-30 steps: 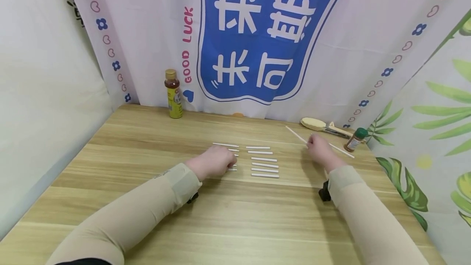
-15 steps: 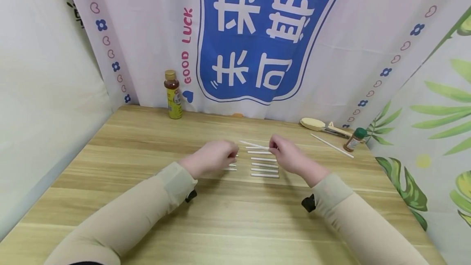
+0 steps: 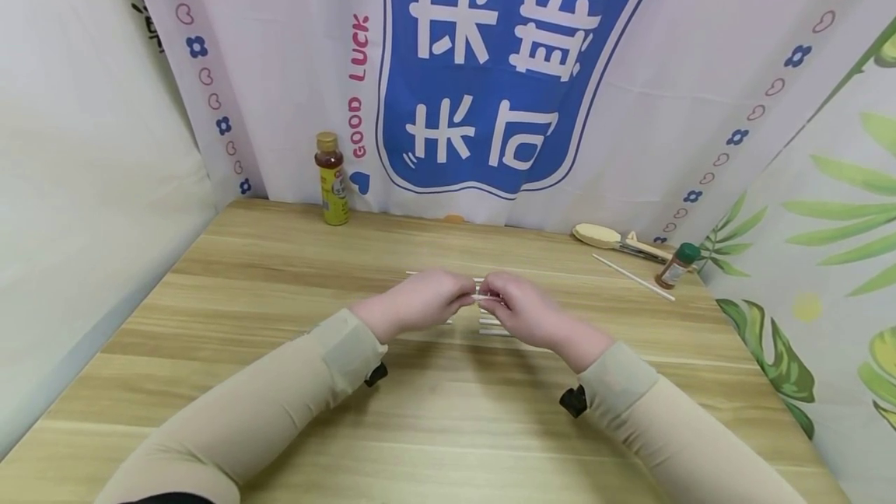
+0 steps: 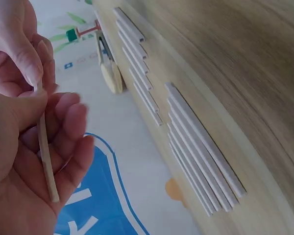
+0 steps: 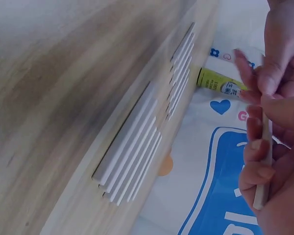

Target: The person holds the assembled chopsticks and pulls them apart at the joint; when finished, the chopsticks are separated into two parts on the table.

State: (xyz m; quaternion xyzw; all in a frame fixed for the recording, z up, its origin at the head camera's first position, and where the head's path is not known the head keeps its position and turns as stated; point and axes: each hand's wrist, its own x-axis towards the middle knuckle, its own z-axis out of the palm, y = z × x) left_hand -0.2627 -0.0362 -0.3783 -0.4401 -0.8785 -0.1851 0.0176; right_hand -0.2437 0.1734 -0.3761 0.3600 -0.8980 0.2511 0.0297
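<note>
A thin white stick is pinched by both hands above the middle of the table. My left hand grips one end between thumb and fingers; in the left wrist view the stick runs down across its palm. The other end is gripped by my right hand, and in the right wrist view the stick lies along its curled fingers. The thumbs meet near the stick's middle. Beneath the hands lie two rows of short white sticks, a left row and a right row, partly hidden in the head view.
A longer white stick lies at the right of the wooden table. Cream-coloured tongs and a small green-capped bottle are behind it. A yellow-labelled bottle stands at the back left, before a printed cloth.
My right hand has left the long sticks at the right, bringing one stick leftward to the middle. My left hand has risen from the left row and now grips that stick too.
</note>
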